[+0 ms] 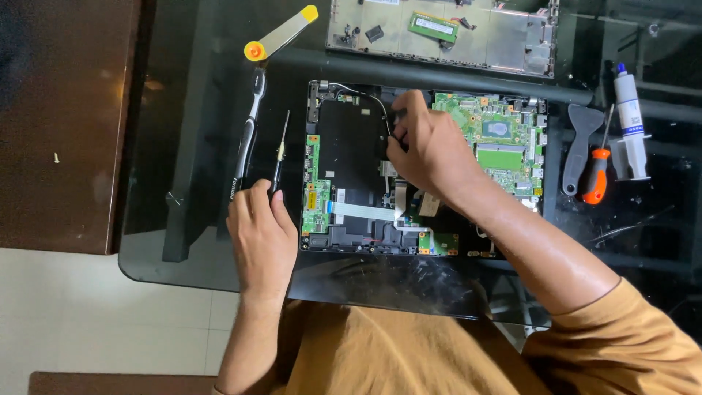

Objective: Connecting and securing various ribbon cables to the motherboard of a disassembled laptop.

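Centrally, an opened laptop base (424,168) lies on a dark glass table (190,212), its shell serving as a shallow tray; inside sit a large black battery panel (349,157) on the left, a narrow green board (313,175) along its left edge, a green mainboard (501,143) with a shiny chip on the right, and a pale flat ribbon cable (362,211) running across the lower part; a thin black wire (369,96) curves over the top of the battery panel. The person's right hand (428,150) reaches into the base near its top middle, fingers curled and pinched around a small dark part at the end of that wire; exactly what the fingertips clasp cannot be told. The left hand (259,234) rests on the glass just left of the base, fingers closed around the dark handle of a slim screwdriver (280,157) whose shaft points away from the person. Beside it lies a black-and-white toothbrush (248,139), and above that a yellow-ended flat tool (281,33). At the top, the removed bottom cover (504,36) lies like a second tray; a green memory stick (433,26) and a few small dark bits rest in it. To the right are a grey scraper (579,150), an orange-handled screwdriver (596,175) and a white syringe tube with a blue cap (630,121).
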